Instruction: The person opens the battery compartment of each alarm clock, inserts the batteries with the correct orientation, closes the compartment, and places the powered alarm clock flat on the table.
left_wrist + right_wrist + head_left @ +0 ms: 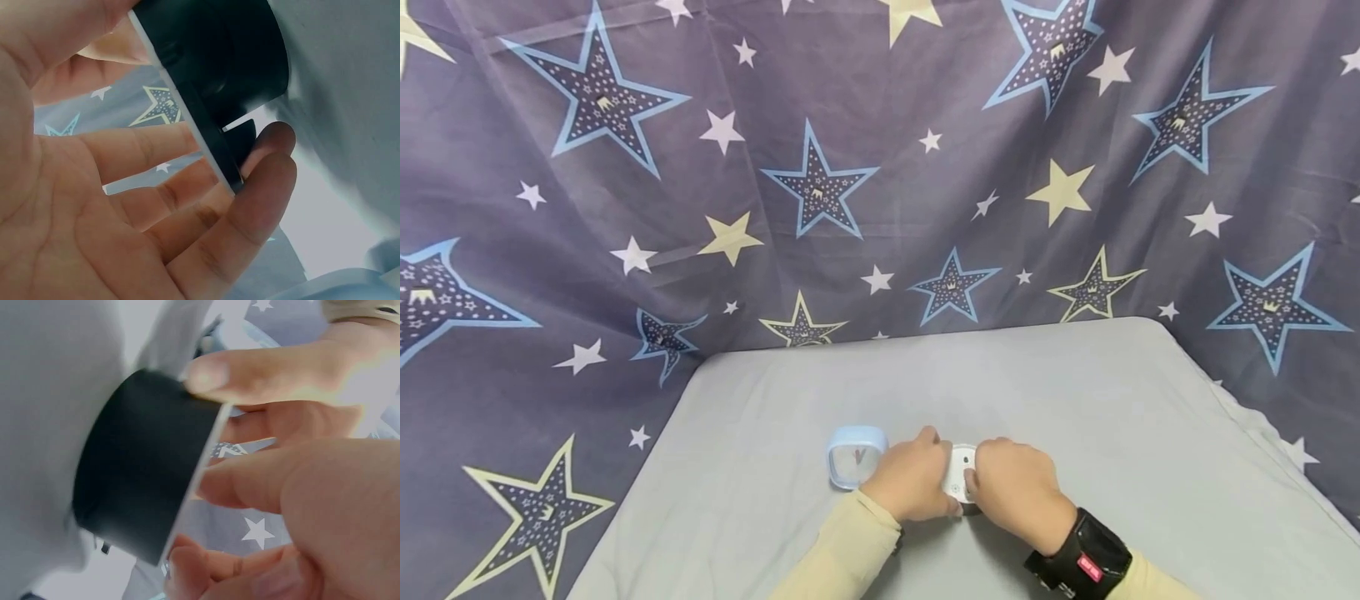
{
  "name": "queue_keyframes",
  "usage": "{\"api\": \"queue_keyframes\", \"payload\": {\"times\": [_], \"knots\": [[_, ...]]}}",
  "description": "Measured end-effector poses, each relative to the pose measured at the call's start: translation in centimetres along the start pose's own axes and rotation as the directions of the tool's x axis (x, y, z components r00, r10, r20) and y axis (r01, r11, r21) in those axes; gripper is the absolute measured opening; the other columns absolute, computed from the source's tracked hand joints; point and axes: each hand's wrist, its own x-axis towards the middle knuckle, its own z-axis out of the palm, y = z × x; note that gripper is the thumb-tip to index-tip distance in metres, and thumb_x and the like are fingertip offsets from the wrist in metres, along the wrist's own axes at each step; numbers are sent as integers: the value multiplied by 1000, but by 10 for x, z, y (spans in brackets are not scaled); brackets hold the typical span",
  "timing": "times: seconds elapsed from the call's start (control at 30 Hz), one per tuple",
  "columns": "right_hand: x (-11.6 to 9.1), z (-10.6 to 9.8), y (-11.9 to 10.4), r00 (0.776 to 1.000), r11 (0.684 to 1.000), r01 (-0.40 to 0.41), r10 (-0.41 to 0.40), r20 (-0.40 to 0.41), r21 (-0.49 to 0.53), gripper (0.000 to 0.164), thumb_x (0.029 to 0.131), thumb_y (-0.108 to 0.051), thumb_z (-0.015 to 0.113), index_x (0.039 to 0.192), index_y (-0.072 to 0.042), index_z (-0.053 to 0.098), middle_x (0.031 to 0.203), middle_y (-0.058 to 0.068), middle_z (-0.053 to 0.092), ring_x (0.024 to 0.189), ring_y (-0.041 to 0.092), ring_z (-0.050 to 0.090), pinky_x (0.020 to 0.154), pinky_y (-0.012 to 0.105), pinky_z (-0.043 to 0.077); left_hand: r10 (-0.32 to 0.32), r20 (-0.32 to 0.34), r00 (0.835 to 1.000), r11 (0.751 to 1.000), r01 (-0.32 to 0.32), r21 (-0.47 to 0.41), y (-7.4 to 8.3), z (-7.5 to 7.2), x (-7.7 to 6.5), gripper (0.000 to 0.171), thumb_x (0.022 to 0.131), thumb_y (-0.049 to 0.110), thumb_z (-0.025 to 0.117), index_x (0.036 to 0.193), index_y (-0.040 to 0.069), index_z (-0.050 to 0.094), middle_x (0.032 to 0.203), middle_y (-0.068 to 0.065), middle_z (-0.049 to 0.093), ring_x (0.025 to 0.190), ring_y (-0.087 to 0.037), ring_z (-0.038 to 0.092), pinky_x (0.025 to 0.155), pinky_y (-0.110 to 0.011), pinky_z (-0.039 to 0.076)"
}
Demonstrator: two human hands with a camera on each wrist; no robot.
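Between my two hands is a round device with a white face [959, 469] and a thick black body [219, 56]. Small dark marks show on the face. My left hand [913, 477] grips its left side, fingers curled behind the edge of the white plate in the left wrist view. In the right wrist view the left thumb [209, 375] lies against the black body [144, 465]. My right hand [1018, 485] holds the right side, its thumb [240, 481] on the white face and fingertips [187, 565] at the rim. Hands cover both sides of the device.
A light blue square clock [856, 458] stands just left of my left hand, partly behind it. Grey cloth covers the table [1135, 417]. A dark curtain with stars [880, 167] hangs behind and along the sides. A black strap [1086, 554] is round the right wrist.
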Motion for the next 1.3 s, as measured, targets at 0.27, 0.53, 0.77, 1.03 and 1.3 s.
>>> {"api": "queue_keyframes", "payload": {"times": [0.27, 0.53, 0.77, 1.03, 1.3], "knots": [[-6, -16, 8, 987, 958, -73, 28, 160, 278, 34, 88, -32, 78, 66, -19, 56, 62, -6, 53, 55, 13, 47, 50, 31, 37, -6, 2, 1000, 1000, 6, 5, 1, 0, 1, 68, 63, 47, 95, 113, 8, 72, 105, -5, 61, 64, -11, 52, 58, -26, 47], [3, -13, 30, 962, 813, -160, 3, 271, 560, 15, 85, -20, 76, 72, -14, 72, 64, -3, 63, 54, 13, 53, 48, 26, 41, -18, 10, 1000, 1000, 18, 18, 2, 1, 1, 72, 62, 49, 95, 115, 6, 72, 105, -6, 61, 66, -13, 55, 61, -28, 49], [7, -16, 24, 971, 920, -126, 38, 236, 371, 28, 84, -26, 80, 62, -19, 64, 60, -6, 58, 54, 15, 51, 50, 31, 39, -12, 8, 1000, 1000, 12, 23, 2, 3, 2, 72, 62, 50, 94, 115, 7, 72, 106, -6, 62, 67, -13, 56, 62, -28, 51], [8, -7, 0, 990, 999, -54, 54, 129, 2, 30, 85, -23, 77, 65, -15, 56, 60, 0, 53, 52, 18, 50, 41, 38, 42, 9, -3, 1000, 1000, -9, 17, 2, 1, 4, 67, 63, 49, 94, 112, 8, 72, 106, -6, 61, 67, -13, 54, 60, -28, 49], [6, 11, -15, 994, 974, 58, -77, -79, -218, 35, 73, -18, 84, 60, -11, 53, 56, 4, 50, 48, 16, 46, 36, 41, 45, 20, -7, 1000, 1000, -19, 17, 0, 2, 4, 67, 63, 48, 95, 111, 8, 71, 102, -4, 59, 69, -12, 54, 61, -27, 50]]}}
